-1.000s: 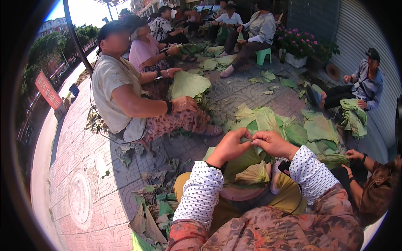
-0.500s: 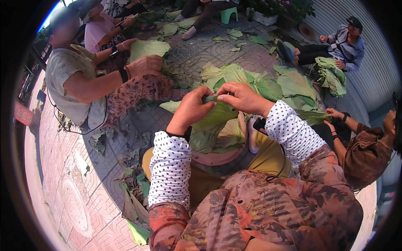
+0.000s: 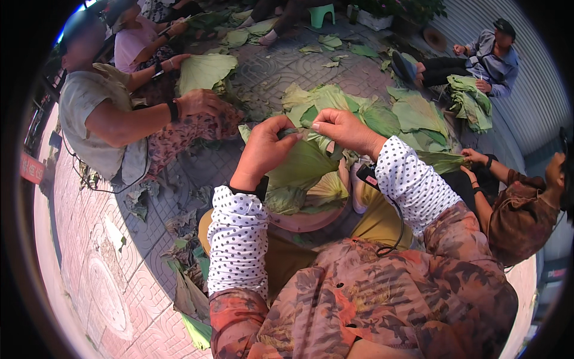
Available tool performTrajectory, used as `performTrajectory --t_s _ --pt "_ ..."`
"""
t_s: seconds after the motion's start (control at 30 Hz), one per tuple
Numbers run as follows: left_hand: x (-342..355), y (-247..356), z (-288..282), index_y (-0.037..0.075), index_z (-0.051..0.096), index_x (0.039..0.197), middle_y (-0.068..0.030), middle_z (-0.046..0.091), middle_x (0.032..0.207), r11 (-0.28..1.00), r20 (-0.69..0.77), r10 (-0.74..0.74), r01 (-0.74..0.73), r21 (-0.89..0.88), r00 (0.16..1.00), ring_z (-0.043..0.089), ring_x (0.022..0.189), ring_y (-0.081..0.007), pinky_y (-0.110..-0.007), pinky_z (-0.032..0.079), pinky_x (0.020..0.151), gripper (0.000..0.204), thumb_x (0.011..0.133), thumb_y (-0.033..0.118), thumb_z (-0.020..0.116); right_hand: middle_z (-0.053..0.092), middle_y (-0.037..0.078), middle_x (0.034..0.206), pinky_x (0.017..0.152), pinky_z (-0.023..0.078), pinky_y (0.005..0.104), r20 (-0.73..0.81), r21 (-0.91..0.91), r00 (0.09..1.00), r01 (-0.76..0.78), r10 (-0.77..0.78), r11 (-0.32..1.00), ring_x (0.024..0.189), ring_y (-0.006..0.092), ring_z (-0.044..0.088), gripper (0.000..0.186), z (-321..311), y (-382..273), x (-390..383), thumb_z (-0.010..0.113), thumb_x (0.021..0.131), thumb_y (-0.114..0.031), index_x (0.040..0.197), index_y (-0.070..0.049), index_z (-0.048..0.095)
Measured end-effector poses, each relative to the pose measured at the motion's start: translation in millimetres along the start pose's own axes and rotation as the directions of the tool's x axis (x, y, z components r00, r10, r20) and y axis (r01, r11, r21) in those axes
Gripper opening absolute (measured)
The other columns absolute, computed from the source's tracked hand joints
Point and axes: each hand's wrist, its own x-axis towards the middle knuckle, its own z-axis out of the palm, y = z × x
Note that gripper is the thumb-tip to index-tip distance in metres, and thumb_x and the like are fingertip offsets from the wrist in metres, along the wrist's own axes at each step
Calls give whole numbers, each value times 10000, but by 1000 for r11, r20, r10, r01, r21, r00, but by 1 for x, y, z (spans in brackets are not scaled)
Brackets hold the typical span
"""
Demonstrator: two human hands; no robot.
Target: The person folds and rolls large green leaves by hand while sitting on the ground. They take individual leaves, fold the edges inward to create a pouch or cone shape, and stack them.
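A large green lotus leaf [image 3: 306,170] hangs from my hands over a round pink basin [image 3: 308,224] between my knees. My left hand [image 3: 266,151] is closed on its upper edge, thumb pressed against the fingers. Slightly higher and to the right, my right hand [image 3: 345,131] pinches the leaf's edge with thumb and forefinger. Between the two hands, a small flap of the edge bends away from the rest. More leaves lie in the basin, among them a paler, yellowish one [image 3: 327,190].
Just beyond my hands, a pile of leaves [image 3: 418,113] covers the paving. A person [image 3: 101,113] at the left handles a leaf [image 3: 205,73]; another person [image 3: 519,215] sits close on the right. Dried scraps [image 3: 190,263] lie by my left leg. A green stool [image 3: 321,15] stands far back.
My right hand has drawn away from my left, widening the gap between them, and the leaf's edge now shows bent there. The person at the left has lowered a hand.
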Motion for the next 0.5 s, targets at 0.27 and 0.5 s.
performTrajectory --t_s 0.27,0.5 --pt "2 -12 -8 22 618 952 46 559 790 998 -20 -52 51 -37 998 470 732 -40 -226 416 636 158 906 121 732 581 -42 812 656 431 250 -220 37 975 27 -18 999 730 56 488 204 -36 64 2 662 957 -244 982 -42 674" --pt "-1 -9 -12 37 623 946 62 547 787 985 -68 -145 138 -104 987 473 728 -28 -208 408 635 139 927 136 717 618 6 803 690 473 300 -420 -169 907 -79 0 982 737 109 533 231 -101 131 -14 693 927 -248 981 -23 675"
